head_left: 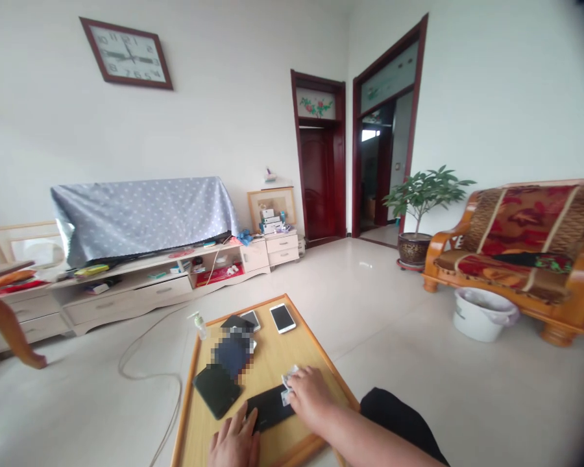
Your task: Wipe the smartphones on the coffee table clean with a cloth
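Note:
A low wooden table (311, 353) stands on the floor in front of me with several phones on it. My left hand (235, 443) lies flat on the table at the near edge, its fingers touching the end of a black phone (271, 407). My right hand (310, 395) presses a small white cloth or wipe (289, 379) onto the other end of that phone. Another black phone (217, 390) lies to the left. A white phone (283, 318) and a second light phone (251, 319) lie at the far end, next to a dark one (235, 322).
A small bottle (199, 324) stands at the table's far left corner. A cable (146, 363) loops over the floor on the left. A TV cabinet (141, 285) with a covered screen lines the wall. A wooden sofa (520, 253), white bucket (484, 314) and potted plant (421, 207) are at right.

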